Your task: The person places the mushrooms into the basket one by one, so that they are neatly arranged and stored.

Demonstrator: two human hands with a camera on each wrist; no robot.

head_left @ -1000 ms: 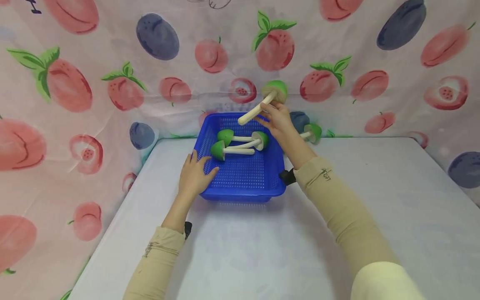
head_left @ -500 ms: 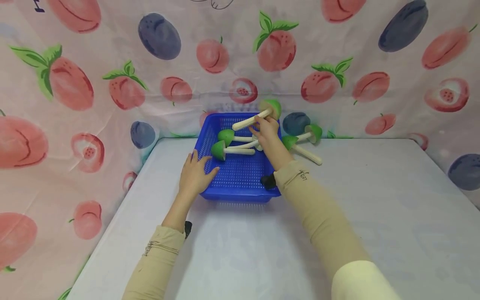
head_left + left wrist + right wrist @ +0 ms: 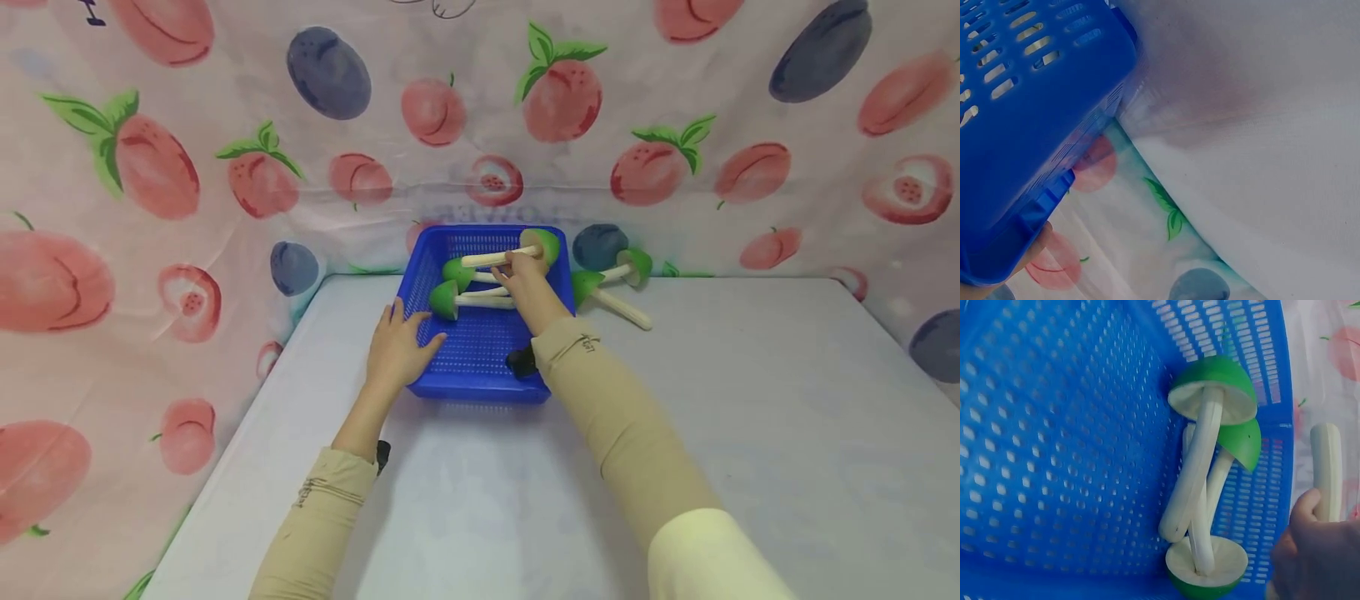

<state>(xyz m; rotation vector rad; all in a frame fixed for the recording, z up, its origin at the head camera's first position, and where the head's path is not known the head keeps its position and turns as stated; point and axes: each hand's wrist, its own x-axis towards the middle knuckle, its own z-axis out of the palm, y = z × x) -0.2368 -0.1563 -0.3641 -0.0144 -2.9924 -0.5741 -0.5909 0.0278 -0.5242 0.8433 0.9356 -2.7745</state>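
Note:
My right hand (image 3: 528,287) pinches the pale stem of a green-capped toy mushroom (image 3: 542,244) over the back right of a blue plastic basket (image 3: 480,388). In the right wrist view its stem (image 3: 1327,456) sticks up beyond the fingers, and its cap is out of sight. Inside the basket lie several similar mushrooms, among them one with its cap at the left (image 3: 444,300); their stems overlap in the right wrist view. My left hand (image 3: 393,350) holds the basket's left rim, thumb inside; a fingertip (image 3: 1041,240) shows below the rim in the left wrist view.
Two more green-capped mushrooms lie outside, right of the basket: one in front (image 3: 622,308), another behind it (image 3: 636,267). A white tabletop (image 3: 750,400) spreads under everything. Fruit-printed cloth (image 3: 450,92) hangs at the back and left.
My right hand has carried its mushroom down and left, from above the basket's back right corner to lower over the basket. The left hand has stayed at the rim.

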